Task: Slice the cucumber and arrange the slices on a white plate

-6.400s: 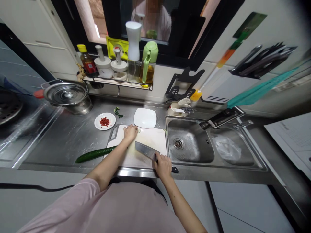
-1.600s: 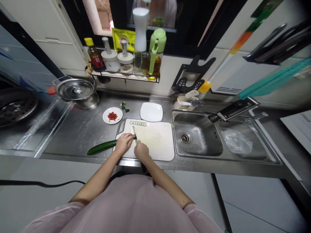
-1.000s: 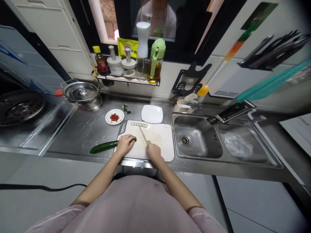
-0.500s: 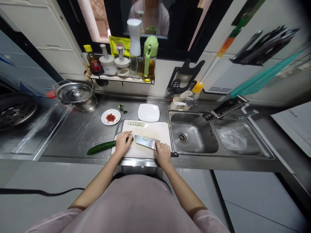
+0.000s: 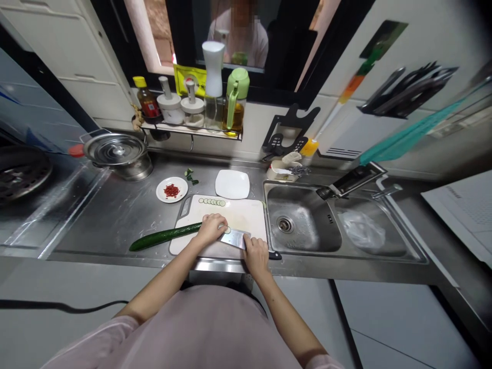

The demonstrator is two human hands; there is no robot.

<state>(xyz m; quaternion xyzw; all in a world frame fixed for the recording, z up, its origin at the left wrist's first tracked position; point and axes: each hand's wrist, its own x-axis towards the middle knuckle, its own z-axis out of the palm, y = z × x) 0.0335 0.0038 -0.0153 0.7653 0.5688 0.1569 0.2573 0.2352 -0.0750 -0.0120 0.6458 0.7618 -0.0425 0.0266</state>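
My right hand (image 5: 257, 253) is closed round the handle of a kitchen knife (image 5: 237, 239), its broad blade lying nearly flat over the white cutting board (image 5: 246, 218). On the blade is a thin cucumber slice (image 5: 228, 230), and the curled fingertips of my left hand (image 5: 211, 228) pinch at it. The long cucumber (image 5: 161, 237) runs out from under my left hand to the left, past the board onto the counter. A row of overlapping cucumber slices (image 5: 212, 202) lies along the far side of the board.
Behind the board are a white square plate (image 5: 232, 184), a small plate (image 5: 161, 196) of chopped red pieces, and green cucumber scraps (image 5: 190, 177). The sink (image 5: 303, 220) borders the board on the right. A lidded steel pot (image 5: 130, 166) stands at the back left.
My left hand has moved right, off the cucumber's near end, to the slice on the blade. The knife stays in my right hand. The view has tilted slightly.
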